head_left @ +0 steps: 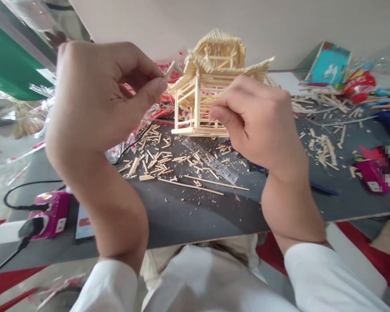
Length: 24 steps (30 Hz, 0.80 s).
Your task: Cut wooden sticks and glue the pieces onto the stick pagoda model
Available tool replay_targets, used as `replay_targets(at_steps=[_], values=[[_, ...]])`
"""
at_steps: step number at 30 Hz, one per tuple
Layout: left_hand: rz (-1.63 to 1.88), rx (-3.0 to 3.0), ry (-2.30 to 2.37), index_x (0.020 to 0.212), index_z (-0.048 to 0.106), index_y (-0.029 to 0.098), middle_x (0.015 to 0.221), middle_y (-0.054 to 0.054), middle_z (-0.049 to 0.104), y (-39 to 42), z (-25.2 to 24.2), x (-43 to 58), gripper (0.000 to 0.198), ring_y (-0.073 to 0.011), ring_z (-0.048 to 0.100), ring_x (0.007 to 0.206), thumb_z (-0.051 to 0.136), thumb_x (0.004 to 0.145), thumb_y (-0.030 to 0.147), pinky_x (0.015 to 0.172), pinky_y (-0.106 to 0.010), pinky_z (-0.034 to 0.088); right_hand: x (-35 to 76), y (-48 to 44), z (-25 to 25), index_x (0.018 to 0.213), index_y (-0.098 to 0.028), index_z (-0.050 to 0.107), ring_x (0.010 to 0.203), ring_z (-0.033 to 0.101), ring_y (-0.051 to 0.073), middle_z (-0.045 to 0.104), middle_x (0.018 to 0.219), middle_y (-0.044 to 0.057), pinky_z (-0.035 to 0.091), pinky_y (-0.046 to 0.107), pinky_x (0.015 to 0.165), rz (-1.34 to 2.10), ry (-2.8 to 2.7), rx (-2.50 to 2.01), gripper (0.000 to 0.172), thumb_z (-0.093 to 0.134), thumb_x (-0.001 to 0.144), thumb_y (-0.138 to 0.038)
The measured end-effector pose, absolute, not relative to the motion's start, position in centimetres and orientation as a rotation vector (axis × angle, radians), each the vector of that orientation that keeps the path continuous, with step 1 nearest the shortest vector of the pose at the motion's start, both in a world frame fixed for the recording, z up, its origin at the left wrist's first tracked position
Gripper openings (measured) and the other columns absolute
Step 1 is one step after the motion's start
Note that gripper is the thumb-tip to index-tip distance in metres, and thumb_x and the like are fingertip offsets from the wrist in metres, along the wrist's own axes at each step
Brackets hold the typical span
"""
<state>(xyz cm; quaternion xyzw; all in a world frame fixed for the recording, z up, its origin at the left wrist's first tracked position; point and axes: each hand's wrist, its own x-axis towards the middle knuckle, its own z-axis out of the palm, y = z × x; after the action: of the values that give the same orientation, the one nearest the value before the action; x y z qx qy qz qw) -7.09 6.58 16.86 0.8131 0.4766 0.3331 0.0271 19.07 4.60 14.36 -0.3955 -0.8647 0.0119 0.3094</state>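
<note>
My left hand point(100, 95) is raised left of a model pavilion point(199, 102) built of thin wooden sticks. Its thumb and index finger pinch a short pale stick point(170, 70) close to the pavilion's lower roof. Over the pavilion's front right side, my right hand point(256, 117) is closed with thumb and index finger pressed together. Whatever lies between those fingers is hidden, and I cannot tell whether they grip the frame. The pavilion has two curved roof tiers, upright posts and a flat base.
Cut stick pieces point(156, 160) litter the dark table point(195, 221), with a clear plastic ruler point(221, 167) among them. A purple power strip point(53, 214) with plugs and a phone point(82, 223) are at left. At right are a teal box point(329, 65) and a red-capped bottle point(359, 86).
</note>
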Motion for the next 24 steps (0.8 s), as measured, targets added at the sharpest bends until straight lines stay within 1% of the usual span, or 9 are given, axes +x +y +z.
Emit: replay_targets(at_steps=[2,5,10,14,18,22,24], values=[[1.053,2.517,1.473,0.116,0.083,0.021,0.09,-0.007,0.079,6.6,16.8,-7.0,0.027,-0.0284,0.075,0.083,0.071,0.096,0.034,0.08,-0.051,0.062,19.1,4.7,14.2,0.097,-0.025,0.072,0.088,0.067,0.022,0.07,0.105,0.006,0.052,0.039,0.083,0.083,-2.331,-1.04,0.019,0.055,0.106,-0.029],[1.032,2.52,1.485,0.114,0.084,0.026,0.089,-0.006,0.08,6.8,16.7,-6.8,0.026,-0.0276,0.075,0.08,0.068,0.098,0.039,0.08,-0.05,0.062,18.6,4.9,13.4,0.102,-0.024,0.073,0.089,0.067,0.021,0.07,0.112,0.007,0.052,0.037,0.082,0.163,-2.412,-1.024,0.013,0.06,0.102,-0.025],[1.026,2.52,1.48,0.113,0.083,0.029,0.092,-0.004,0.081,7.0,16.8,-6.8,0.027,-0.0272,0.075,0.081,0.067,0.098,0.043,0.082,-0.049,0.062,17.7,4.8,12.7,0.107,-0.023,0.074,0.094,0.067,0.02,0.069,0.109,0.006,0.051,0.035,0.082,0.114,-2.45,-1.041,0.021,0.053,0.105,-0.023],[0.957,2.517,1.488,0.117,0.082,0.029,0.097,-0.003,0.081,6.8,16.9,-6.8,0.031,-0.0261,0.074,0.086,0.064,0.1,0.047,0.086,-0.047,0.061,17.3,4.8,12.6,0.103,-0.02,0.074,0.097,0.067,0.02,0.068,0.109,0.006,0.048,0.034,0.081,0.027,-2.49,-1.083,0.029,0.045,0.107,-0.02],[1.002,2.517,1.454,0.116,0.083,0.028,0.094,-0.003,0.081,6.9,16.8,-6.8,0.027,-0.0247,0.074,0.083,0.068,0.098,0.041,0.085,-0.046,0.06,17.0,4.8,12.1,0.101,-0.02,0.072,0.098,0.066,0.021,0.068,0.11,0.006,0.047,0.033,0.08,0.007,-2.51,-1.088,0.028,0.045,0.106,-0.017],[1.021,2.53,1.437,0.116,0.083,0.029,0.092,-0.002,0.081,7.1,16.7,-6.9,0.026,-0.024,0.074,0.081,0.068,0.099,0.042,0.083,-0.045,0.06,17.3,4.6,12.5,0.103,-0.02,0.068,0.093,0.066,0.02,0.066,0.11,0.007,0.049,0.035,0.082,0.037,-2.436,-1.124,0.025,0.044,0.107,-0.018],[1.024,2.525,1.434,0.116,0.083,0.028,0.092,-0.003,0.081,7.1,16.7,-7.0,0.027,-0.0241,0.074,0.08,0.068,0.098,0.043,0.081,-0.045,0.06,17.9,4.5,13.2,0.101,-0.021,0.064,0.091,0.065,0.02,0.065,0.11,0.007,0.051,0.036,0.083,0.072,-2.377,-1.075,0.021,0.045,0.108,-0.019]])
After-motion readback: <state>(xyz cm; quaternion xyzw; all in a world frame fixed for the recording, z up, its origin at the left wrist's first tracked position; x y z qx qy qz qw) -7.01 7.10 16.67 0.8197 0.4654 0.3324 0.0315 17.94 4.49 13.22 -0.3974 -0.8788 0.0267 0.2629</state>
